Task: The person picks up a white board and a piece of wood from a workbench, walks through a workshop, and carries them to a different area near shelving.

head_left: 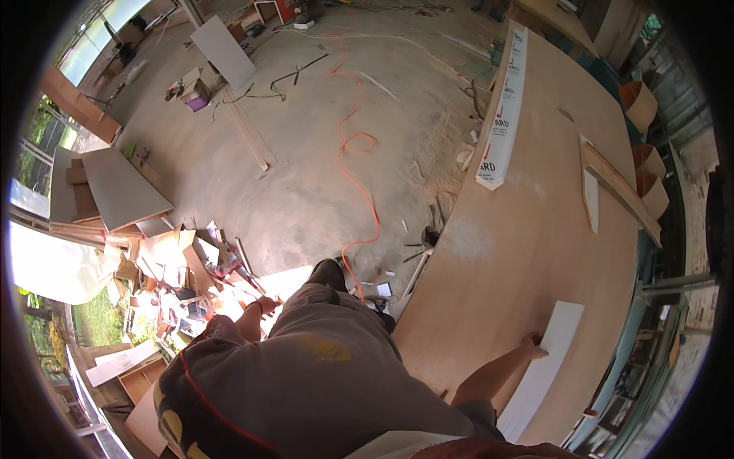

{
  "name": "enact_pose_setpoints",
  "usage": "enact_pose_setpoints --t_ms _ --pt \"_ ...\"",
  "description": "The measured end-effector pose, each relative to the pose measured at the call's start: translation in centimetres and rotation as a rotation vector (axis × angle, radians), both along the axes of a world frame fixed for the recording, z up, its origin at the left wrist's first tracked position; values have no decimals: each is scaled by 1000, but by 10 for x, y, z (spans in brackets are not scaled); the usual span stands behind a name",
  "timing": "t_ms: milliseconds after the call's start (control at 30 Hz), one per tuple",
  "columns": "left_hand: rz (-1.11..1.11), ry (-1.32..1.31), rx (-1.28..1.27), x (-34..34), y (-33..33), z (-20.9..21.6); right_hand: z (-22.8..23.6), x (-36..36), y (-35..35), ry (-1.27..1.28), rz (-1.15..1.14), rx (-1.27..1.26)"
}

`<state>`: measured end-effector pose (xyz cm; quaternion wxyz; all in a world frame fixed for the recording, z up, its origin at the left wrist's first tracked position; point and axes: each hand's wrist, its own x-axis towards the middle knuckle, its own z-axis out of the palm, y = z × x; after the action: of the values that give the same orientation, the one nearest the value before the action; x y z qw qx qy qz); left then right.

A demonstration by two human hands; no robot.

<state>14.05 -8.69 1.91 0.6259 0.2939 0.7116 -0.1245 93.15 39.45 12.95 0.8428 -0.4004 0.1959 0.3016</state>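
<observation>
Looks like they're at the handling stage: white strip (541,375) lying on the big worktop (451,298), right hand (531,348) on its edge, can't tell if gripping. Left hand (264,306), left of the worktop, looks loosely open, empty. Shifting it probably wants a firm grip.

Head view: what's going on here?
A person at a wide wood-toned work surface has the right hand on the left long edge of a white board lying on it; how firm the grip is, I can't tell. The left hand hangs over the floor side, with nothing clearly in it. Farther up the surface lie a printed white strip and a wooden slat.
</observation>
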Motion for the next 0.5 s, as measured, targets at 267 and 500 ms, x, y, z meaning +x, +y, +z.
enact_pose_setpoints --t_ms 267,500 --pt "232 381 578 -38 155 20 96 -78 -22 -287 252 32" --pt "184 213 644 -58 281 78 215 -301 -37 -378 437 74"
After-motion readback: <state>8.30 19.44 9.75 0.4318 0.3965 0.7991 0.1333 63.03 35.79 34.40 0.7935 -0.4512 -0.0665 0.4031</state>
